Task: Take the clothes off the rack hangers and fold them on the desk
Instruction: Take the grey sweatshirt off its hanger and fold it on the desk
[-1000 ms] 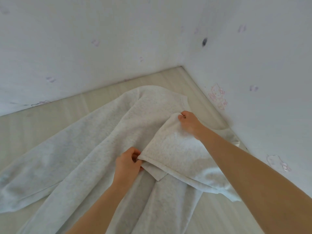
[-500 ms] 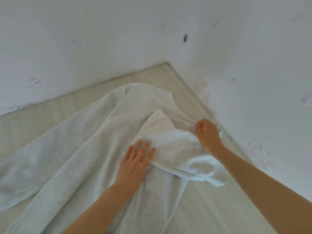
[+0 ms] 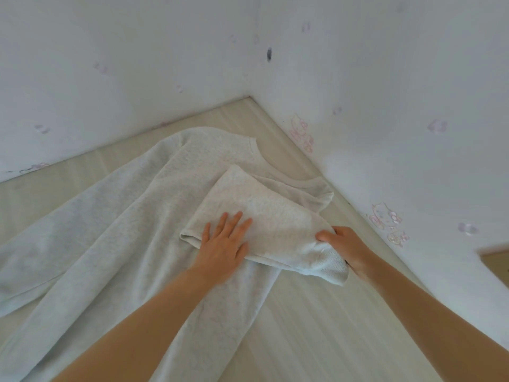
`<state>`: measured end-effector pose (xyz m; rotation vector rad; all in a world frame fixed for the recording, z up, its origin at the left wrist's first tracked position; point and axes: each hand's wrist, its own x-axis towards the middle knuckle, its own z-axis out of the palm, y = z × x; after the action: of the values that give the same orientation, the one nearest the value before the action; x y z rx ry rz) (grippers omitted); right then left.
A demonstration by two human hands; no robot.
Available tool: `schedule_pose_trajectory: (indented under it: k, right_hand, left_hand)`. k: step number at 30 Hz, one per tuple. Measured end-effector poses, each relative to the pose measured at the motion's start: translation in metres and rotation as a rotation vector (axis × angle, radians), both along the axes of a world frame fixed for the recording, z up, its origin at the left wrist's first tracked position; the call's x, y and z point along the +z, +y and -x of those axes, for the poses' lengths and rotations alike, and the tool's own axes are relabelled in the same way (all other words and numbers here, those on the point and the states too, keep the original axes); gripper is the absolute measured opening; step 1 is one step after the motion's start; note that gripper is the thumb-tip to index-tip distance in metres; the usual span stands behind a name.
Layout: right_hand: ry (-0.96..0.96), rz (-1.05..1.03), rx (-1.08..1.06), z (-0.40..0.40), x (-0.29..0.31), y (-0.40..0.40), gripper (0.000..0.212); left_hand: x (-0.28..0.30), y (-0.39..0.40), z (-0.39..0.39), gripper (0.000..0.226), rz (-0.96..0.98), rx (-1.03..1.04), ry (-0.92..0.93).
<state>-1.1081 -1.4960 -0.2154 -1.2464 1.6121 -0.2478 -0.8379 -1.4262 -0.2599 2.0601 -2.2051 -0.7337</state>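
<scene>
The pale grey fleece sweatshirt (image 3: 132, 216) looks soft, limp. Left hand (image 3: 223, 244) presses flat on its folded sleeve (image 3: 259, 205); right hand (image 3: 344, 244) pinches the ribbed cuff (image 3: 330, 264), probably the surest hold.

head | 1 view | close, looking forward-down into desk (image 3: 316, 312) corner
</scene>
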Motion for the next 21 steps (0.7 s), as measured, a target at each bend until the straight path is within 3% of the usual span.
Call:
schedule_pose_trajectory:
  k: [2, 6, 10, 13, 15, 17, 19, 21]
  right_hand:
    - [0.043, -0.003, 0.020, 0.007, 0.005, 0.008, 0.022]
    - [0.315, -0.053, 0.140, 0.015, -0.006, 0.019, 0.026]
    - [0.390, -0.163, 0.261, 0.010, 0.008, 0.015, 0.026]
    - [0.417, -0.249, 0.357, -0.006, 0.037, 0.002, 0.025]
    - [0.260, -0.299, 0.270, -0.026, 0.060, -0.009, 0.025]
    - [-0.118, -0.282, 0.082, -0.050, 0.083, -0.022, 0.034]
    - [-0.497, -0.244, -0.038, -0.074, 0.101, -0.035, 0.041]
    - [-0.528, -0.138, -0.063, -0.097, 0.098, -0.048, 0.039]
  left_hand:
    - [0.001, -0.007, 0.013, 0.061, -0.036, -0.012, 0.015]
    - [-0.010, -0.010, 0.026, 0.064, -0.134, -0.088, -0.065]
    - [-0.010, 0.003, 0.034, 0.061, -0.074, -0.002, -0.152]
    - [-0.010, 0.022, 0.040, 0.058, 0.030, -0.009, -0.065]
    - [-0.009, 0.033, 0.040, 0.060, 0.063, -0.070, 0.070]
    - [-0.002, 0.041, 0.041, 0.068, 0.037, -0.006, 0.294]
    - [0.014, 0.041, 0.046, 0.059, 0.000, 0.323, 0.649]
    - [0.025, 0.035, 0.045, 0.053, -0.007, 0.713, 0.963]
